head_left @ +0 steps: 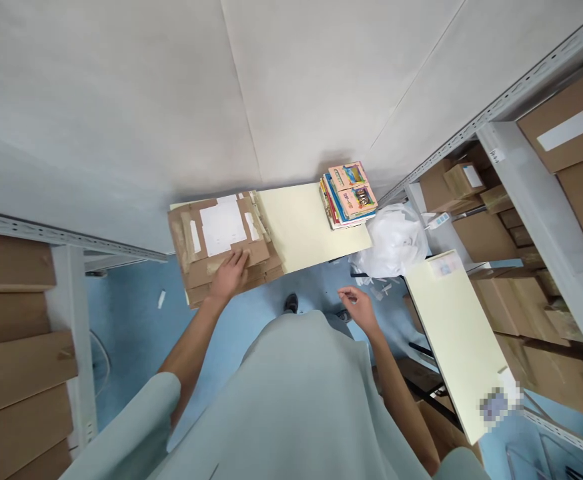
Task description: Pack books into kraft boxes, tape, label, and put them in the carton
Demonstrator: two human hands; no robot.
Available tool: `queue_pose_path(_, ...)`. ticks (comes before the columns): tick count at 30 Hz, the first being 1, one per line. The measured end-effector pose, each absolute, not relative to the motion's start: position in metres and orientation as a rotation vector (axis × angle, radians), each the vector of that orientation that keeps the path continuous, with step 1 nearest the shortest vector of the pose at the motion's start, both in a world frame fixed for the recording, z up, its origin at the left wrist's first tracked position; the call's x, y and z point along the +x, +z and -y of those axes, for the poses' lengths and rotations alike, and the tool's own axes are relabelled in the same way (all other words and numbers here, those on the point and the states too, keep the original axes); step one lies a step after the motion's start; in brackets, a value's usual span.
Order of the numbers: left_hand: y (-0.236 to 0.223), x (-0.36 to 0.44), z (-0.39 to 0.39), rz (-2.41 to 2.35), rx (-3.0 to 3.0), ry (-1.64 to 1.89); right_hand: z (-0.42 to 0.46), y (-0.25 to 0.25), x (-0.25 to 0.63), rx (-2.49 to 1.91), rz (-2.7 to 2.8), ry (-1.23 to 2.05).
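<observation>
Rests left hand (230, 272), fingers slightly spread, on flattened cardboard (259, 253) and holds right hand (360, 307) loosely curled, slightly open, with stacked books (350, 193) beyond.

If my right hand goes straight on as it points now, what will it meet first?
Your right hand would probably meet the near edge of the table, between the cardboard and the books, though its height is unclear, so it might pass above.
</observation>
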State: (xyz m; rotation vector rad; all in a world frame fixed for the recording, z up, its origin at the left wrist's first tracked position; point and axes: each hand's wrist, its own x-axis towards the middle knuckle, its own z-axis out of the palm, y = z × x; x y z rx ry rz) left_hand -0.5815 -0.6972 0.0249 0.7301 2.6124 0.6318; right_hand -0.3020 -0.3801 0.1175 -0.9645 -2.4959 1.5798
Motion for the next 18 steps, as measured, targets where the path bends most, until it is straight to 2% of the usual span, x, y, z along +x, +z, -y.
queue_pose_path(5, 0.078, -0.610, 0.719, -2.781, 0.707, 0.850, 0.384, 0.128, -0.316, -0.831, 2.528, 1.567)
queue_pose_path(9, 0.138, -0.636, 0.737, -2.994, 0.416, 1.231, 0.379, 0.142, -0.328, -0.767, 2.519, 1.552)
queue_pose_path(11, 0.164, -0.644, 0.739, -2.955, 0.254, 1.478, 0.375, 0.150, -0.333, -0.736, 2.504, 1.537)
queue_pose_path(15, 0.191, -0.643, 0.711, -2.403, 0.106, 1.993, 0.361, 0.169, -0.339, -0.733, 2.372, 1.544)
queue_pose_path(18, 0.191, -0.630, 0.670, -1.908, 0.066, 2.151, 0.349, 0.185, -0.333, -0.813, 2.151, 1.616)
